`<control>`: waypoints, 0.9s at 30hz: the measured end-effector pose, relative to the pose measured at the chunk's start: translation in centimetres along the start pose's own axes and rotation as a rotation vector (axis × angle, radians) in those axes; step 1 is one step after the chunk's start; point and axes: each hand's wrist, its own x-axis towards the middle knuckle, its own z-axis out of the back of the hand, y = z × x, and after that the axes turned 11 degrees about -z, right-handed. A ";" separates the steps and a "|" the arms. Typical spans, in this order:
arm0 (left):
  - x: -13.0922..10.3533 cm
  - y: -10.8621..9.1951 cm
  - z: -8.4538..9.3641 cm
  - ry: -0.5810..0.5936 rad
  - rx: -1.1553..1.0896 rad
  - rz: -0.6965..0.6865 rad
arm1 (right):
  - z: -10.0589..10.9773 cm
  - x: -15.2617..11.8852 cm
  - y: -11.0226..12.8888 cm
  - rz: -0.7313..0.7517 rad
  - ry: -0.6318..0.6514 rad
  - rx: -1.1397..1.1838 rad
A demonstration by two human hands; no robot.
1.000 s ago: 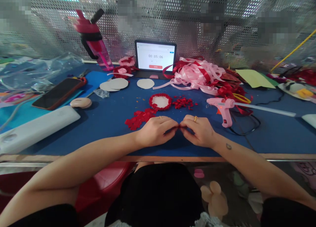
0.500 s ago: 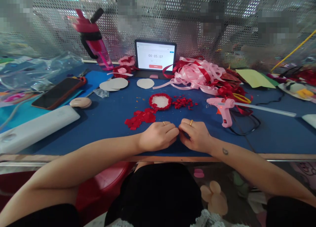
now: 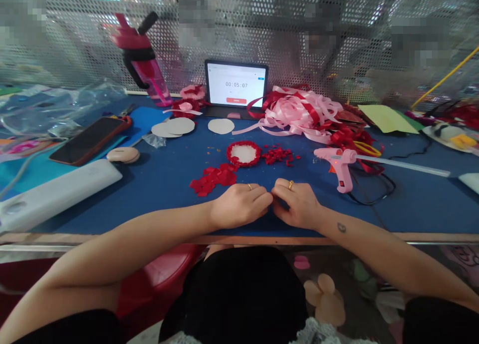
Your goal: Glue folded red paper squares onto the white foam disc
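Note:
My left hand (image 3: 242, 204) and my right hand (image 3: 295, 203) are closed, fingertips meeting low over the blue table near its front edge. Whatever they pinch is hidden or too small to name. Beyond my left hand lies a heap of flat red pieces (image 3: 213, 179). Above it rests a white disc (image 3: 243, 154) ringed with red bits, and small folded red pieces (image 3: 279, 156) are scattered at its right. To the right of my right hand is a pink glue gun (image 3: 342, 169) with a long clear stick in it.
A tablet (image 3: 236, 84) showing a timer stands at the back, beside tangled pink and red ribbon (image 3: 299, 112). White discs (image 3: 220, 126), a pink bottle (image 3: 147, 69), a phone (image 3: 86, 140) and a long white object (image 3: 60, 191) lie or stand around.

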 end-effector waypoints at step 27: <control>-0.8 1.8 -0.8 -0.119 -0.269 0.384 | 1.1 0.7 -2.8 -0.424 -0.156 0.209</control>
